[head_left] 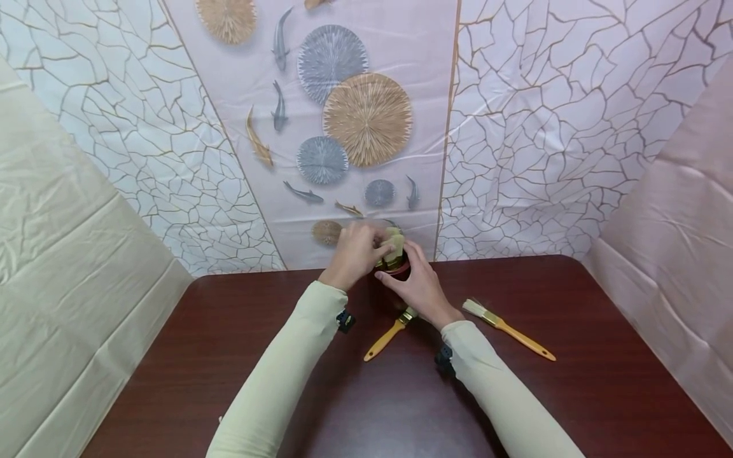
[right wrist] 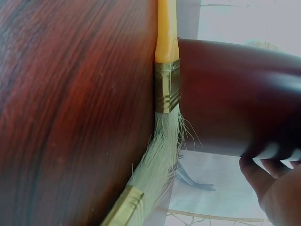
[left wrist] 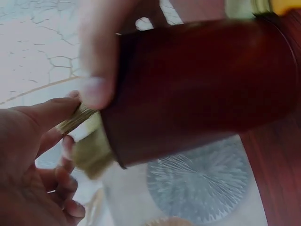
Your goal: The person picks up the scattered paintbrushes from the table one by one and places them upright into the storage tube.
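Note:
A dark red-brown cylindrical cup (left wrist: pixel 202 94) stands at the back of the table. Bristle ends of paintbrushes (head_left: pixel 395 243) stick up from its mouth. My left hand (head_left: pixel 356 250) is over the rim and pinches one paintbrush (left wrist: pixel 74 121) by its bristles between thumb and fingers. Another bristle head (left wrist: pixel 91 153) shows beside it; the handles are hidden inside the cup. My right hand (head_left: pixel 420 280) grips the cup near its top from the right, thumb in front. In the right wrist view, its fingers (right wrist: pixel 256 176) lie against the cup wall (right wrist: pixel 225 94).
One yellow-handled paintbrush (head_left: pixel 385 340) lies on the table just in front of the cup. Another paintbrush (head_left: pixel 518 334) lies to the right, bristles toward the back. The dark wooden table (head_left: pixel 275 318) meets a patterned cloth backdrop (head_left: pixel 492 159) behind the cup.

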Available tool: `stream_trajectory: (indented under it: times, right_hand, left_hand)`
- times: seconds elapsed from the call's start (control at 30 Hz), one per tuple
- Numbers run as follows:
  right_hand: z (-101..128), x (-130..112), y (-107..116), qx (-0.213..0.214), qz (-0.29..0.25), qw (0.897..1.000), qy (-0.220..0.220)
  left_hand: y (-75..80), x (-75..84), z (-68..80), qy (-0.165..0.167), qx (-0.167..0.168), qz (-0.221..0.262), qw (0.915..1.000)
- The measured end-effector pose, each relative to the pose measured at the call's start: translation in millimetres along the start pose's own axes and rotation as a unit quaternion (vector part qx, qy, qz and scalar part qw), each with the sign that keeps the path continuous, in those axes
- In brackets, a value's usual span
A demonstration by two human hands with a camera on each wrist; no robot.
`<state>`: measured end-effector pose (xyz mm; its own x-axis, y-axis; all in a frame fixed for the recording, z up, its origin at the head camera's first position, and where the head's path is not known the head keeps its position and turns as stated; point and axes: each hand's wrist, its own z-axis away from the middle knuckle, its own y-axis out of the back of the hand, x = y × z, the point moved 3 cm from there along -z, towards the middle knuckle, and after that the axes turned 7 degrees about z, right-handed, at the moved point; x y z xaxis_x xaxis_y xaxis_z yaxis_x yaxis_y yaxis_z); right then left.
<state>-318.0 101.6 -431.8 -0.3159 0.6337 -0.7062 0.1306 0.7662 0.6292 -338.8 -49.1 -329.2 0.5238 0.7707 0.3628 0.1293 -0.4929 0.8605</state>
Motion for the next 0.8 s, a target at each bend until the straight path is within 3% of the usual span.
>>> stream_trajectory:
  times: [0.1,0.27,0.4,0.5,0.63,0.8]
  right_hand:
    - [-0.3,-0.8,0.1,-0.001,0.003,1.000,-0.002]
    - [-1.0,-1.9,1.5,0.003,0.007,1.000,-0.003]
    - [-0.4,-2.1,1.9,0.002,0.008,1.000,-0.001]
    - [0.8,-1.3,1.1,-0.003,0.005,1.000,-0.002]
    - [1.1,-1.0,0.4,-0.011,0.002,1.000,-0.002]
    - [2.5,-1.6,3.7,-0.031,0.014,0.999,0.006]
  left_hand:
    - [-2.1,-3.1,1.2,0.016,0.013,-0.020,0.9996]
    - [-4.0,-5.4,3.6,0.037,0.024,-0.008,0.9990]
    - [3.5,-6.9,7.9,0.038,0.040,0.053,0.9971]
    - [17.0,-11.9,15.7,0.041,0.068,0.133,0.9879]
    - [30.8,-26.7,32.2,0.036,0.087,0.228,0.9690]
    - [12.5,-50.1,53.3,0.040,0.066,0.282,0.9564]
